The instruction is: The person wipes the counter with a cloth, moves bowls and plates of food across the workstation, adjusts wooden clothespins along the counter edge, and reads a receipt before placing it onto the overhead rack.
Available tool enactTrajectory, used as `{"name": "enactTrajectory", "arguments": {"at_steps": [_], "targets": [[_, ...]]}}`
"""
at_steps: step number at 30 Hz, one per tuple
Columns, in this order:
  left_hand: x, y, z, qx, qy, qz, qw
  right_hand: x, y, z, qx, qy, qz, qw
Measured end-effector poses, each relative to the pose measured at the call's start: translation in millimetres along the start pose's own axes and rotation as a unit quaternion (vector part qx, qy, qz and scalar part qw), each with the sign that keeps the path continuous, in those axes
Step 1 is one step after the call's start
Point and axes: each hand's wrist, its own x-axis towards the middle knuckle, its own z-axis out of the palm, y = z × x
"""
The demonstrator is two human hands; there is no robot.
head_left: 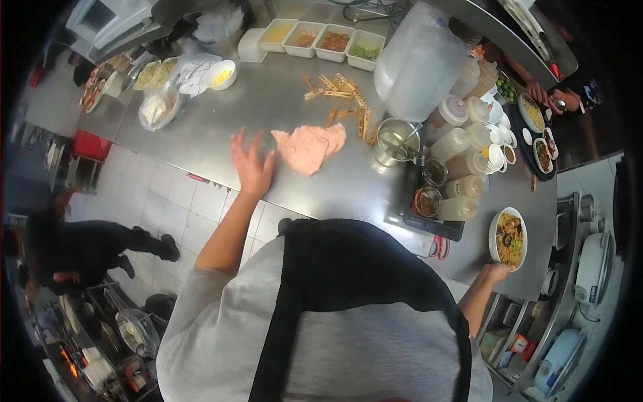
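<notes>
My left hand is over the near edge of the steel counter, fingers spread, holding nothing. Just right of it lies a crumpled pink cloth. At the far right, my right hand grips the near rim of a white bowl filled with noodles and toppings. Wooden clothespins are scattered beyond the cloth. A metal pot with a utensil in it stands between the cloth and the bottles.
Squeeze bottles and jars crowd the right side beside a black tray of dishes. White tubs of ingredients line the back. A plastic bag and a small bowl sit left. A person in dark clothes is at lower left.
</notes>
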Motion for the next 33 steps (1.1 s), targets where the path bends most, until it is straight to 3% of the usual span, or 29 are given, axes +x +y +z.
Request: {"name": "enactTrajectory", "arguments": {"at_steps": [2, 5, 9, 12, 14, 16, 19, 21, 22, 23, 24, 25, 27, 28, 29, 31, 32, 33], "targets": [[18.0, 21.0, 13.2, -0.017, 0.005, 0.029, 0.999, 10.0, 4.0, 3.8, -0.116, 0.046, 0.043, 0.991], [34.9, 47.5, 37.6, -0.078, -0.011, 0.073, 0.994, 43.4, 29.6, -2.7, -0.101, 0.065, 0.033, 0.992], [31.2, 76.1, 38.7, -0.131, -0.103, 0.145, 0.975, 37.7, 27.5, -6.8, 0.007, -0.008, 0.022, 1.0], [20.6, 67.9, 37.3, -0.091, -0.131, 0.209, 0.965, 22.4, 20.6, -11.3, 0.0, -0.024, 0.037, 0.999], [37.5, 70.1, 56.9, -0.093, -0.146, 0.088, 0.981, 25.6, 24.3, -19.3, -0.008, -0.062, 0.006, 0.998], [63.1, 74.9, 72.0, -0.04, -0.168, 0.004, 0.985, 45.7, 34.6, -25.5, 0.028, -0.086, 0.046, 0.995], [91.9, 85.6, 97.8, 0.093, -0.222, -0.028, 0.97, 52.1, 46.0, -49.8, 0.084, -0.107, 0.129, 0.982], [102.8, 60.5, 127.2, 0.153, -0.219, 0.02, 0.963, 42.7, 58.3, -72.2, 0.112, -0.161, 0.141, 0.97], [108.9, 64.5, 113.8, 0.096, -0.189, 0.045, 0.976, 27.3, 61.9, -79.0, 0.116, -0.135, 0.155, 0.972], [107.9, 49.2, 125.4, -0.088, -0.06, 0.0, 0.994, 0.0, 58.0, -82.6, 0.143, -0.136, 0.126, 0.972], [107.4, 62.0, 101.9, -0.192, -0.048, -0.051, 0.979, -40.2, 40.0, -80.0, 0.081, -0.086, 0.088, 0.989], [98.9, 53.3, 107.8, -0.316, 0.014, -0.049, 0.947, -82.7, 24.3, -76.5, 0.052, -0.057, 0.024, 0.997], [77.1, 64.8, 71.1, -0.494, -0.081, -0.06, 0.864, -146.0, 19.1, -84.9, -0.001, -0.137, -0.042, 0.99], [59.4, 83.2, 48.8, -0.574, -0.143, -0.122, 0.797, -184.8, 6.2, -83.8, -0.044, -0.19, -0.068, 0.978], [38.9, 98.1, 29.0, -0.64, -0.223, -0.175, 0.714, -222.8, -11.4, -79.0, -0.089, -0.246, -0.095, 0.96], [-0.8, 127.2, -3.6, -0.772, -0.37, -0.282, 0.432, -286.7, -40.2, -63.3, -0.127, -0.37, -0.12, 0.912], [-16.3, 139.1, -11.8, -0.771, -0.448, -0.277, 0.357, -309.3, -60.7, -51.3, -0.171, -0.426, -0.27, 0.846], [-30.8, 154.5, -25.4, -0.736, -0.476, -0.333, 0.348, -329.6, -80.8, -38.8, -0.146, -0.473, -0.325, 0.806]]}}
